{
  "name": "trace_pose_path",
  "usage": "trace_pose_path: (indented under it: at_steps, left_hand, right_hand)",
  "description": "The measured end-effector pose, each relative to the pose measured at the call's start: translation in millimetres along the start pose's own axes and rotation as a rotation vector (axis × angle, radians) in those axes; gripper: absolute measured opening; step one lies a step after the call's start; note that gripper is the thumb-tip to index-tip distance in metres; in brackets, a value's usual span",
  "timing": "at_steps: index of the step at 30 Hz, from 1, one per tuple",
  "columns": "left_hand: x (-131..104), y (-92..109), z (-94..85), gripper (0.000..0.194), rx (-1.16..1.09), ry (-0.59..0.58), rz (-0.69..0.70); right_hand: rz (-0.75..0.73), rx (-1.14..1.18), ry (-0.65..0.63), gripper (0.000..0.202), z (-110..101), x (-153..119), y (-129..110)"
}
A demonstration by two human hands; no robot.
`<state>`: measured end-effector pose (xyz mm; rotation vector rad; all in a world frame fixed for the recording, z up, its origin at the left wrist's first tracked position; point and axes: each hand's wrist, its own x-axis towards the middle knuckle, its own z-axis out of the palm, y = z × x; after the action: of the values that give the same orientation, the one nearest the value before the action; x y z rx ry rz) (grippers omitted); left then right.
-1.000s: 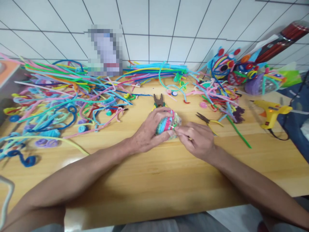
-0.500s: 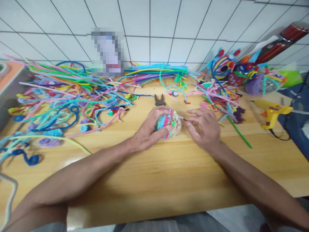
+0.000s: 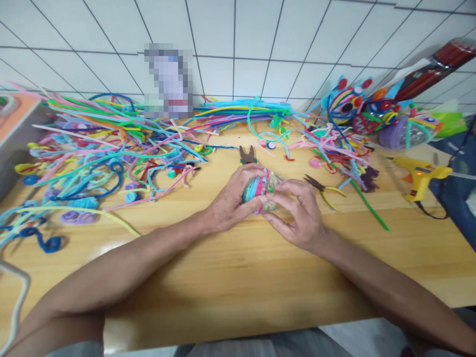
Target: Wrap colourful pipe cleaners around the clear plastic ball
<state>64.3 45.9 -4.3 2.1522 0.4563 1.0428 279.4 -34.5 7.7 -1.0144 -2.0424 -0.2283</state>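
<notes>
A rounded object wrapped in blue, pink and green strands [image 3: 255, 188] sits between my hands over the middle of the table. My left hand [image 3: 240, 196] is wrapped round its left side, thumb across the front. On its right side rests my right hand [image 3: 297, 210], with fingers curved and apart, fingertips touching the surface. Just behind the object lie pliers with dark jaws [image 3: 247, 154]. Yellow-handled pliers [image 3: 323, 189] lie on the table beyond my right hand.
Tangled coloured pipe cleaners [image 3: 111, 148] cover the left and back of the wooden table [image 3: 238, 282]. At the right are a yellow glue gun [image 3: 420, 177] with its cord, a smaller pile of pipe cleaners [image 3: 334, 141], decorated figures [image 3: 345, 104] and a red cylinder [image 3: 439, 67].
My right hand has moved left onto the wrapped object. The thin dark tool it held is gone from its fingers, and yellow-handled pliers now show on the table.
</notes>
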Motion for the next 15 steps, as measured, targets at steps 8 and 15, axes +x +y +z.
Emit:
trace_pose_path:
  at_steps: [8, 15]
  left_hand:
    - [0.2, -2.1, 0.8, 0.049, 0.026, 0.007, 0.023]
    - [-0.5, -3.7, 1.4, 0.051, 0.050, 0.002, 0.061]
  right_hand:
    - [0.015, 0.023, -0.002, 0.046, -2.3, 2.4, -1.3]
    - [0.006, 0.018, -0.038, 0.048, -2.9, 1.0, 0.4]
